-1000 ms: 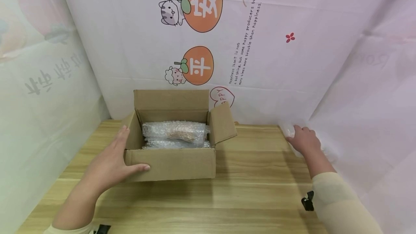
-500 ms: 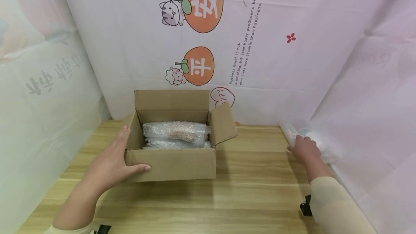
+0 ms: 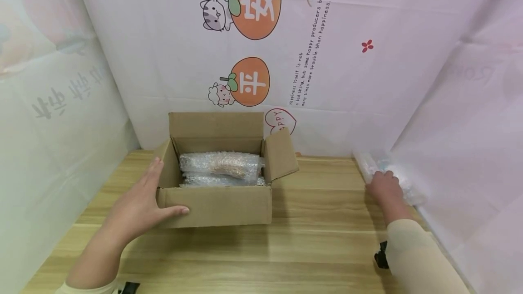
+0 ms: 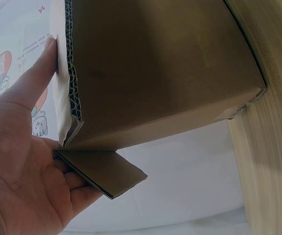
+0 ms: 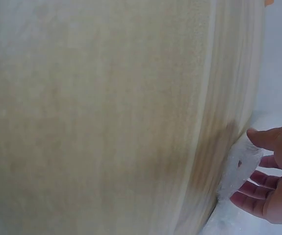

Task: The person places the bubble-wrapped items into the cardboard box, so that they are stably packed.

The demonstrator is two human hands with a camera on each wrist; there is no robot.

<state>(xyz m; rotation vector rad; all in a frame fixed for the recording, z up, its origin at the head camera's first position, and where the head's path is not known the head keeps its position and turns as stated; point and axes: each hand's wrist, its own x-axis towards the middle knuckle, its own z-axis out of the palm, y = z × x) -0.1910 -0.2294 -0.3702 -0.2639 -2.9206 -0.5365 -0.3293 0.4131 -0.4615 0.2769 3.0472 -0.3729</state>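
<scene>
An upright cardboard box (image 3: 216,208) with raised flaps stands left of centre on the table. Bubble-wrapped bundles (image 3: 216,163) lie inside it, one over another; what they wrap is hidden. My left hand (image 3: 136,205) holds the box's near left corner, thumb along the front flap. In the left wrist view, its fingers lie behind the small side flap (image 4: 101,169). Far to the right, my right hand (image 3: 386,189) grips clear bubble wrap (image 3: 402,183) by the wall. The right wrist view shows the thumb against the wrap (image 5: 241,166), with fingers curled at its far side.
The wood-grain table (image 3: 318,239) meets a printed white cloth (image 3: 339,80) at the back. More white cloth hangs along the left and right sides. The box's right flap (image 3: 281,154) leans outward over the table.
My right hand has shifted slightly towards me along the bubble wrap, showing more of the wrap behind it. The left hand and the box have stayed in place.
</scene>
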